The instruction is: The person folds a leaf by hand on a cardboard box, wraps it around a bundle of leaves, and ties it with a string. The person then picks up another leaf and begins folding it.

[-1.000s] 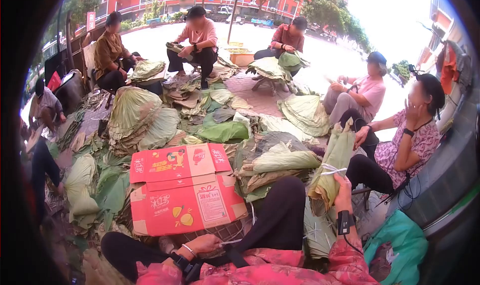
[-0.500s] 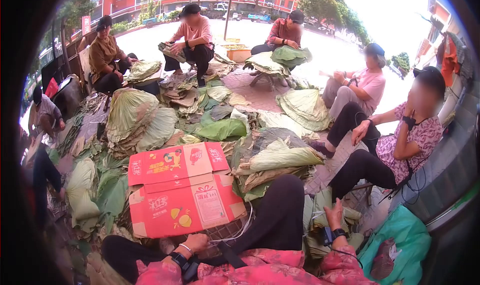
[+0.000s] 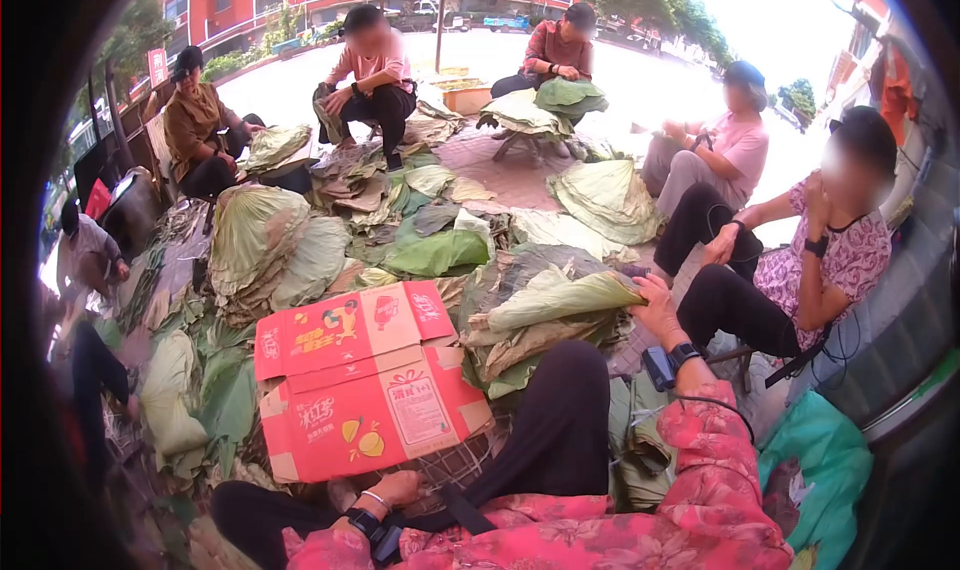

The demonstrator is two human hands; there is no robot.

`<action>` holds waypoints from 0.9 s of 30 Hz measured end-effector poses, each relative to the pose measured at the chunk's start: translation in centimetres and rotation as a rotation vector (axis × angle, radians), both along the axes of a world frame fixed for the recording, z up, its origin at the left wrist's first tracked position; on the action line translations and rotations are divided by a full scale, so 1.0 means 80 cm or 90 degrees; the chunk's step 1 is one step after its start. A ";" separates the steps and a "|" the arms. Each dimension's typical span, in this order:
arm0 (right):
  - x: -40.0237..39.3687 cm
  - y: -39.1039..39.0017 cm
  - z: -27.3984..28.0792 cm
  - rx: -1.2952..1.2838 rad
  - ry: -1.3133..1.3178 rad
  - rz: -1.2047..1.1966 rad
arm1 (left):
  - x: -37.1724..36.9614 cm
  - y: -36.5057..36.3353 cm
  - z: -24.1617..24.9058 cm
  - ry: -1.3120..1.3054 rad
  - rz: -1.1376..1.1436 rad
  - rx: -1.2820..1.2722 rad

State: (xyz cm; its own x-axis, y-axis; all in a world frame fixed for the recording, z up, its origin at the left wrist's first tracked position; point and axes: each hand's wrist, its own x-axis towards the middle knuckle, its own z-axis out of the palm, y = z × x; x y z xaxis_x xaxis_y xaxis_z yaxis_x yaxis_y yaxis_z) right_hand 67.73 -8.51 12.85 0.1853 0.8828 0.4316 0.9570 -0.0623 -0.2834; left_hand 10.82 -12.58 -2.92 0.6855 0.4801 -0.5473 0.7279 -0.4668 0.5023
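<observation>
My right hand point(image 3: 657, 306) reaches forward and pinches the right edge of a pale dried lotus leaf point(image 3: 560, 300), folded on top of a stack of leaves point(image 3: 535, 348) beyond my knee. My left hand point(image 3: 397, 488) rests low at my lap, its fingers curled, near the bottom edge of a flattened red cardboard box point(image 3: 375, 395). What those fingers hold, if anything, I cannot make out. The cardboard lies flat in front of me, over a wire-like grid point(image 3: 455, 465). Folded leaves point(image 3: 640, 435) lie beneath my right forearm.
Large stacks of leaves point(image 3: 255, 235) and loose leaves point(image 3: 440, 253) cover the ground ahead. Several people sit around in a ring, one in a patterned top point(image 3: 830, 270) close on the right. A green bag point(image 3: 820, 470) stands by my right side.
My right hand has moved up and forward from beside my knee, where it was open, to grip the leaf's edge. My left hand has stayed at my lap.
</observation>
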 end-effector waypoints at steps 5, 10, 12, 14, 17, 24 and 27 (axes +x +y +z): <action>-0.044 0.051 0.114 -0.006 0.127 0.049 | 0.016 0.001 0.035 -0.169 0.070 -0.033; -0.117 0.135 0.206 0.167 0.132 0.150 | 0.027 0.010 0.042 -0.274 0.113 0.002; -0.170 0.157 0.236 0.256 0.099 0.192 | 0.029 0.012 0.053 -0.332 0.131 0.030; -0.254 0.148 0.262 0.229 0.089 0.200 | 0.030 0.013 0.069 -0.388 0.189 0.009; -0.366 0.143 0.214 0.384 -0.060 0.313 | 0.026 0.032 0.078 -0.453 0.327 -0.087; -0.537 0.084 -0.115 -0.015 -0.077 0.557 | -0.031 0.061 0.092 -0.710 0.855 -0.281; -0.551 0.056 -0.127 0.075 -0.047 0.559 | -0.040 0.066 0.093 -0.805 0.927 -0.271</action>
State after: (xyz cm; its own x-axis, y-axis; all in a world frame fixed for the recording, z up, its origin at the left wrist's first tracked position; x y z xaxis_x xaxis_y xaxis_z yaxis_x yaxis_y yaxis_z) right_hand 23.68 -4.03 2.72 -0.5692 0.6431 0.5123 0.6622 0.7279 -0.1779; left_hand 7.59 -7.26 4.53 -0.0145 0.9334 -0.3586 -0.4192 0.3199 0.8496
